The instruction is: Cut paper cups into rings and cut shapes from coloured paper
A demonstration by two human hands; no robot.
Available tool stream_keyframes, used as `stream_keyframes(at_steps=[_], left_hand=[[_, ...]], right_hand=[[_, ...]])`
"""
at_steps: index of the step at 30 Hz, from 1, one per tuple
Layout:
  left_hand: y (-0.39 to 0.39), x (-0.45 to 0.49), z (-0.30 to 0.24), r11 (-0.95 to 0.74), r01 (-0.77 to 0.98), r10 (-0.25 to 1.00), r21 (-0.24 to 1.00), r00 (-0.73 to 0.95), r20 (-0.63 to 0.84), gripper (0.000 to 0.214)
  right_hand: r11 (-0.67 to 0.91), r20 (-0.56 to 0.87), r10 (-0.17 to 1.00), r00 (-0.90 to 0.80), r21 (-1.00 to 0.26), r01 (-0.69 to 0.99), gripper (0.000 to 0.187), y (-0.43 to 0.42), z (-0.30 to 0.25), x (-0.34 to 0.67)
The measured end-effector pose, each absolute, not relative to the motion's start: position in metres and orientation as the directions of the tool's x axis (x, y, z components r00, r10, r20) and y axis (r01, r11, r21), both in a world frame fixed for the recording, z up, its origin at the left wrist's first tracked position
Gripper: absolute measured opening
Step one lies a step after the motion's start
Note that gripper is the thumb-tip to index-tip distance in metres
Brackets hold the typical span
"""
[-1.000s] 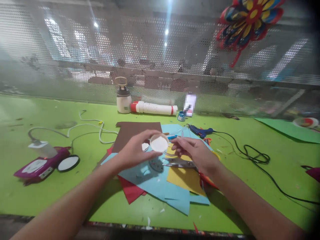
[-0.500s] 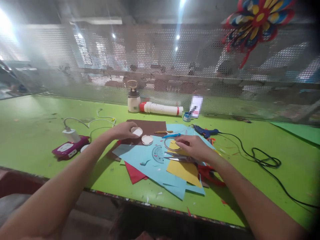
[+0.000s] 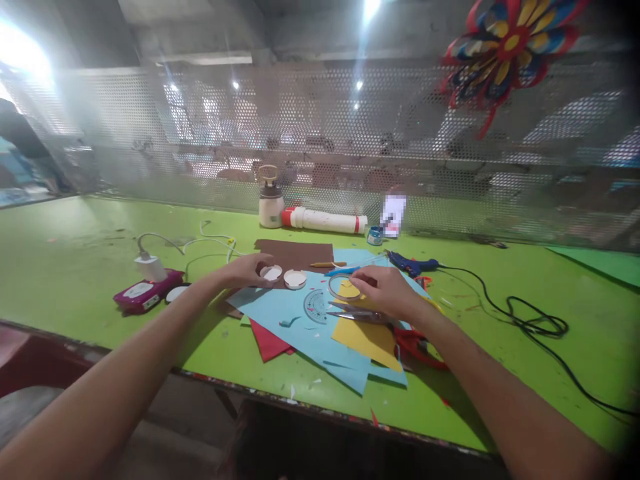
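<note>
My left hand (image 3: 249, 271) has its thumb and fingers around the edge of a small white round dish (image 3: 271, 274), low over the brown paper. A second white dish (image 3: 295, 279) lies just to its right. My right hand (image 3: 384, 287) is closed, pinching the right rim of a thin clear ring (image 3: 330, 287) above the yellow paper (image 3: 373, 343). Below the ring lie scissors (image 3: 357, 315) with red handles, blades pointing left. A clear protractor (image 3: 315, 307) rests on light blue paper (image 3: 280, 333) between the hands.
A blue glue gun (image 3: 413, 264) trails a black cable (image 3: 537, 327) on the right. Behind the papers are a spray bottle (image 3: 271, 208), a white roll (image 3: 327, 221) and a small blue jar (image 3: 375, 235). At left sits a purple power strip (image 3: 145, 293) with a plugged-in charger (image 3: 150, 269).
The white dish in my left hand has come down and now lies flatter beside the other dish. My right hand stays at the ring. The view has shifted slightly.
</note>
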State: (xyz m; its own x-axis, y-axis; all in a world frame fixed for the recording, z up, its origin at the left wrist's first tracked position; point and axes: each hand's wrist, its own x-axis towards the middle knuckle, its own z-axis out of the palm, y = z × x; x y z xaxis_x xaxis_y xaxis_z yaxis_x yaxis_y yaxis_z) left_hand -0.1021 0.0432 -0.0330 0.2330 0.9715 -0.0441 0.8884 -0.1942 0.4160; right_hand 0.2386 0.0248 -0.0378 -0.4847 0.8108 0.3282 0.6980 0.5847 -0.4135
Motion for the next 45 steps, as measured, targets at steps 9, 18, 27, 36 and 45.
stream_keyframes(at_steps=[9,18,27,36,45], left_hand=[[0.044,-0.097,-0.026,-0.219,0.837,0.964,0.501,0.266,-0.023,0.084],[0.082,-0.077,-0.024,-0.269,0.796,0.962,0.542,0.246,0.116,0.068],[0.075,-0.057,-0.037,-0.427,0.714,0.899,0.555,0.271,0.343,0.042],[-0.001,0.005,-0.023,-0.829,0.45,0.525,0.331,0.831,0.183,0.018],[-0.023,0.027,-0.042,-0.924,0.373,0.381,0.084,0.914,0.137,0.014]], right_hand=[[0.513,0.482,0.826,-0.291,-0.429,0.744,0.02,0.03,-0.031,0.243],[0.353,0.446,0.882,-0.154,-0.407,0.842,0.023,0.051,-0.026,0.27],[0.401,0.118,0.916,-0.384,-0.214,0.891,0.02,0.039,-0.013,0.271],[0.568,-0.123,0.814,-0.567,-0.031,0.822,0.029,-0.009,-0.004,0.284],[0.537,-0.05,0.843,-0.536,-0.005,0.844,0.036,-0.03,-0.022,0.295]])
